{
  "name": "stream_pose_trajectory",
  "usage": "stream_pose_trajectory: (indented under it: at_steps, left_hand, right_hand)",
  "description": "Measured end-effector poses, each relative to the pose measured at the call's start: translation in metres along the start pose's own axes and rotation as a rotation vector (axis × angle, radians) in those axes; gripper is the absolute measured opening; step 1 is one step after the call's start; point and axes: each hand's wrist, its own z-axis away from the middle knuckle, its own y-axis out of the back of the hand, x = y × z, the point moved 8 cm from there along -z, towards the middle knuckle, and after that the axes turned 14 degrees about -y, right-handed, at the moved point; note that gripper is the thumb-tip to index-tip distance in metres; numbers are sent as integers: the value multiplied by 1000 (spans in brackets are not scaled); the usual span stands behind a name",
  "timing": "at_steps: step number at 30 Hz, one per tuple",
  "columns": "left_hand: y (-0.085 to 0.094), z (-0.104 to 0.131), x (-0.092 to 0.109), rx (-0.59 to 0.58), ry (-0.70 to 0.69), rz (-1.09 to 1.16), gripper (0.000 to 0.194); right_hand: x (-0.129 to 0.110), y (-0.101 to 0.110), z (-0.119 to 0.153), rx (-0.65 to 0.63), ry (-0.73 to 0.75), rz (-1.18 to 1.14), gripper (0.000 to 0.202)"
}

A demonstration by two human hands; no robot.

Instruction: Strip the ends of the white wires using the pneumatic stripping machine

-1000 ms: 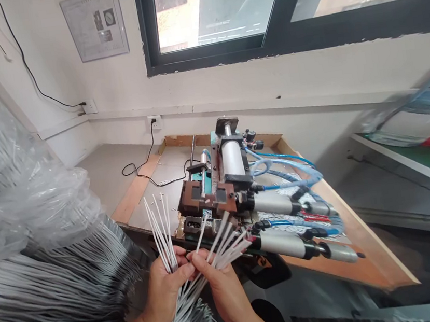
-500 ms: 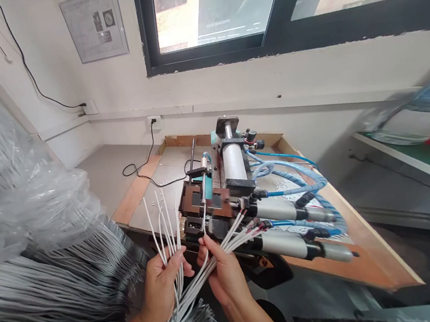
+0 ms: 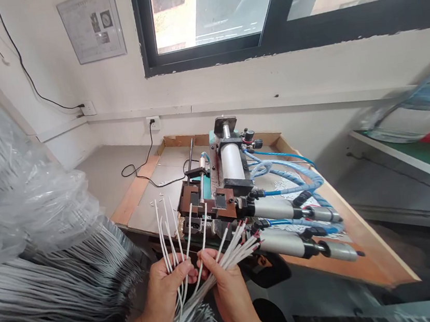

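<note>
1. Currently pinching several white cables between thumb and fingers of the left hand, loosely spread and pointing up and away.
2. Clasping, in the curled right hand, a bundle of red-tipped cables, fanned out past the thumb, to the right and beyond.
3. Keeping both hands just beside each other, with thumb tips nearly meeting; near the right thumb, showing a single cable, but cannot tell by which fingertips pinched.
4. Below the hands, showing a thick cluster of grey cable ends, hanging off the tabletop's near side.
5. Just beyond the hands, facing a machine with silver cylinders and blue hoses, set on the tabletop; cannot tell whether touched by cable tips.
6. Left of the hands, showing a large heap of grey cables, partly covered by clear plastic wrap.
7. Farther beyond the left hand, showing a black cord, plugged into a wall outlet.
</note>
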Motion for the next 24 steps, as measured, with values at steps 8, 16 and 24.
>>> stream_pose_trajectory:
  at_steps: [8, 16, 24]
  left_hand:
    - [3, 3, -8, 79, 68, 48, 18]
    - [-1, 3, -5, 30, 55, 13, 17]
    - [4, 3, 0, 103, 37, 44, 21]
  right_hand:
    - [-1, 2, 0, 1, -49, -4, 22]
    - [9, -20, -5, -180, -213, 64, 26]
    - [-6, 0, 2, 16, 44, 83, 19]
